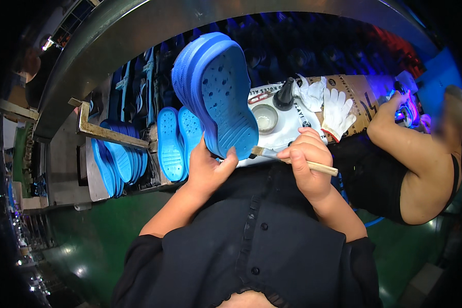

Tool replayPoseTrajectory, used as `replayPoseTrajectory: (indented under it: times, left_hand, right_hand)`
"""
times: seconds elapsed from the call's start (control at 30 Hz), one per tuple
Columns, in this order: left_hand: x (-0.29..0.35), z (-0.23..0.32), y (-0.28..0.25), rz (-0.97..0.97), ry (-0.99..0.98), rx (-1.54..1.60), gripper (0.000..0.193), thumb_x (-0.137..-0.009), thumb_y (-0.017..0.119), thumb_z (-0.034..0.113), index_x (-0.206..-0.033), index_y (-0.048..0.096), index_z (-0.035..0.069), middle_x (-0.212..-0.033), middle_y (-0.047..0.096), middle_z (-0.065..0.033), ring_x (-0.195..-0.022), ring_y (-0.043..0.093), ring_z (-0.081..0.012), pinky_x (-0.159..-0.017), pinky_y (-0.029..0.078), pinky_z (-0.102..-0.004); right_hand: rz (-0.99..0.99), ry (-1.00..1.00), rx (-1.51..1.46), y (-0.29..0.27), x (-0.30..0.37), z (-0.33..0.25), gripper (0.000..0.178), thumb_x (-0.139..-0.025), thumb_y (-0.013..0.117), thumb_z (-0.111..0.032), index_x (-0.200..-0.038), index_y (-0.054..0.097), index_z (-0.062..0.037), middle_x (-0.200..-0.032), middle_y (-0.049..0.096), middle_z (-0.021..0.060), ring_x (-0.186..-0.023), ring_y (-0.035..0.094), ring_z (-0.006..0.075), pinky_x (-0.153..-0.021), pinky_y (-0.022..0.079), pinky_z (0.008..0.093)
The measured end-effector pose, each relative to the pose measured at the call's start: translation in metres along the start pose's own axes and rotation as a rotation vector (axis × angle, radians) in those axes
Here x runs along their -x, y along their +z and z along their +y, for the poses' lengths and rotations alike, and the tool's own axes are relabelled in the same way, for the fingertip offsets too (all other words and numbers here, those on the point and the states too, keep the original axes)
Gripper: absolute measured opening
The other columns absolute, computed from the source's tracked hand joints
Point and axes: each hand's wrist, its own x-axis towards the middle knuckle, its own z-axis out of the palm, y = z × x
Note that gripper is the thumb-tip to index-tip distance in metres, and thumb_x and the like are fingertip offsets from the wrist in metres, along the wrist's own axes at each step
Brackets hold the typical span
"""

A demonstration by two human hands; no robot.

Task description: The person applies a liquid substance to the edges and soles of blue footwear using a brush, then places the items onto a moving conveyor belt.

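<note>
My left hand (209, 172) is closed around the heel end of a stack of blue shoe soles (223, 97), thumb on the top one. The stack stands tilted up, showing a face with small holes and heel ridges. Between the fingers of my right hand (310, 159) is a flat paintbrush (321, 167) with a wooden handle. Its bristles are at the heel edge of the top sole; whether they touch it I cannot tell. Behind the brush sits a grey bowl (275, 121) with pale contents. Left of my left hand, more blue soles (170, 146) lie on the bench.
Further left, more stacked blue soles (123, 156) lie beside a metal bracket (110, 134). A black cone-shaped bottle (284, 97) and white gloves (338, 115) lie beyond the bowl, near cardboard (359, 97). A co-worker's arm (403, 146) is at right. A metal beam (200, 14) arches overhead.
</note>
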Motion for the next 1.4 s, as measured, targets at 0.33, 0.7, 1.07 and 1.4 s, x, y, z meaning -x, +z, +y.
replayPoseTrajectory:
  times: [0.33,0.7,1.07,1.4]
  left_hand:
    - [-0.001,0.007,-0.001,0.062,-0.002,0.065,0.041,-0.073,0.059,0.004,-0.112,0.048,-0.005,-0.093,0.061,-0.0114,-0.086,0.057,-0.0150,-0.078,0.046,-0.0287]
    - [0.004,-0.001,0.000,0.124,0.025,0.065,0.034,-0.072,0.059,0.003,-0.104,0.052,-0.003,-0.085,0.062,-0.0083,-0.076,0.057,-0.0122,-0.071,0.047,-0.0271]
    - [0.005,-0.007,0.000,0.134,0.220,-0.056,0.027,-0.069,0.062,0.000,-0.095,0.056,-0.001,-0.077,0.061,-0.0080,-0.067,0.058,-0.0137,-0.063,0.047,-0.0269]
    - [0.001,-0.004,-0.002,0.161,0.266,-0.051,0.020,-0.068,0.062,-0.002,-0.087,0.058,-0.001,-0.072,0.062,-0.0103,-0.064,0.060,-0.0179,-0.060,0.047,-0.0280]
  right_hand:
    - [-0.006,-0.039,0.124,0.001,0.002,0.001,0.016,-0.078,0.059,-0.011,-0.063,0.062,-0.0074,-0.059,0.055,0.0047,-0.059,0.050,0.0222,-0.079,0.039,0.0369]
    - [-0.082,-0.099,0.137,0.003,0.003,-0.006,0.014,-0.079,0.061,-0.014,-0.066,0.064,-0.0084,-0.061,0.058,0.0018,-0.060,0.054,0.0195,-0.081,0.038,0.0370]
    - [-0.017,-0.097,0.019,0.012,0.005,-0.001,0.017,-0.080,0.061,-0.016,-0.066,0.065,-0.0070,-0.061,0.058,0.0027,-0.058,0.052,0.0191,-0.076,0.038,0.0343]
    - [0.037,0.017,-0.046,0.011,0.006,0.002,0.023,-0.085,0.054,-0.012,-0.065,0.063,-0.0056,-0.061,0.060,0.0025,-0.057,0.051,0.0178,-0.079,0.038,0.0357]
